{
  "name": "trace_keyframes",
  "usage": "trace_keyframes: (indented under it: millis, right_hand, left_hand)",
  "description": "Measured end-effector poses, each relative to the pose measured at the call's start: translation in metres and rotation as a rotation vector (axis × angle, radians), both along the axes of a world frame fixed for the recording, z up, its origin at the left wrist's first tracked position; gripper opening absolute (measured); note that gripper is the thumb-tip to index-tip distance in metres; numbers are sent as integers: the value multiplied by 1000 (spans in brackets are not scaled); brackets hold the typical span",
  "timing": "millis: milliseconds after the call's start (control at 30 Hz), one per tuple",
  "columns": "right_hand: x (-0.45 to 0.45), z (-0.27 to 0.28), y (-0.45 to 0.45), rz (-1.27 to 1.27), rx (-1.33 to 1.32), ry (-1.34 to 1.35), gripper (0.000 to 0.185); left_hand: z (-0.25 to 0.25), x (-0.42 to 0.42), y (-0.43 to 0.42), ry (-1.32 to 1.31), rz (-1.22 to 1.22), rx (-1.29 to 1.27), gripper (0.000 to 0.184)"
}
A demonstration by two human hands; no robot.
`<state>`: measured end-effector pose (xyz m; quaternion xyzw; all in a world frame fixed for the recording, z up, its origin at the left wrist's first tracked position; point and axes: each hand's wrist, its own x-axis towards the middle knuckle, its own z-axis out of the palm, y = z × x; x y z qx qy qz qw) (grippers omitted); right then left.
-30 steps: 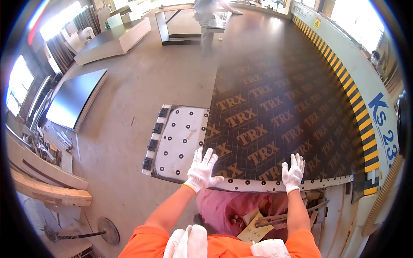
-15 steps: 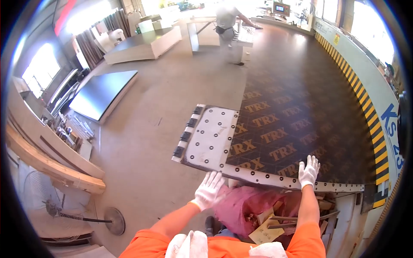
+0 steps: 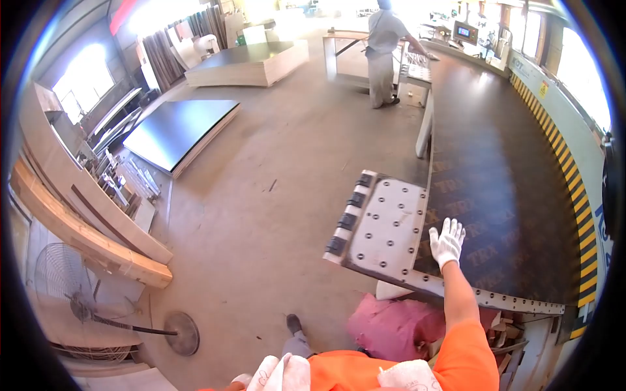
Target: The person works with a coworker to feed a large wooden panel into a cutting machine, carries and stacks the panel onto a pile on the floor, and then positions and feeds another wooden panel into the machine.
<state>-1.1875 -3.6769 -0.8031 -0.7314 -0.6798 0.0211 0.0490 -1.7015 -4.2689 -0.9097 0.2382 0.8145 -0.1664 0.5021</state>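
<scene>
My right hand [image 3: 447, 242], in a white glove, lies with fingers spread on a large dark sheet [image 3: 495, 189] printed with gold TRX lettering. It rests near the sheet's left edge, above the white rail with dark round studs [image 3: 515, 302]. Beside it stands a white studded side table [image 3: 389, 225] with black blocks along its outer edge. Only a small white patch [image 3: 241, 378] shows at the bottom, beside the towel, which may be my left glove; its fingers are hidden.
A co-worker [image 3: 383, 55] stands by the far end of the sheet. A yellow-and-black striped machine beam [image 3: 554, 146] runs along the right. Stacked panels [image 3: 261, 65] and a low dark-topped stack [image 3: 182, 133] stand at left. Pink cloth [image 3: 391, 326] hangs below the rail; a fan [image 3: 78, 306] stands lower left.
My left hand has dropped from beside the studded table to the bottom edge of view. My right hand has moved toward the sheet's left edge. The view has shifted left; the co-worker now shows fully.
</scene>
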Motion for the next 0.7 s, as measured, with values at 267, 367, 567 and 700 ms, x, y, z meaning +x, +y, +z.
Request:
trace_keyframes:
  millis: [267, 367, 567, 700]
  right_hand:
    - [-98, 17, 23, -237, -56, 10, 90]
    - [-111, 14, 26, -312, -80, 15, 89]
    - [-122, 24, 88, -437, -101, -47, 89]
    - [-120, 24, 166, -484, -98, -51, 90]
  left_hand:
    - [70, -133, 154, -128, -90, 497, 52]
    - [75, -200, 208, -6, -10, 491, 57]
    - [25, -310, 286, 11, -52, 238, 60]
    - [55, -330, 377, 3, -107, 216, 56]
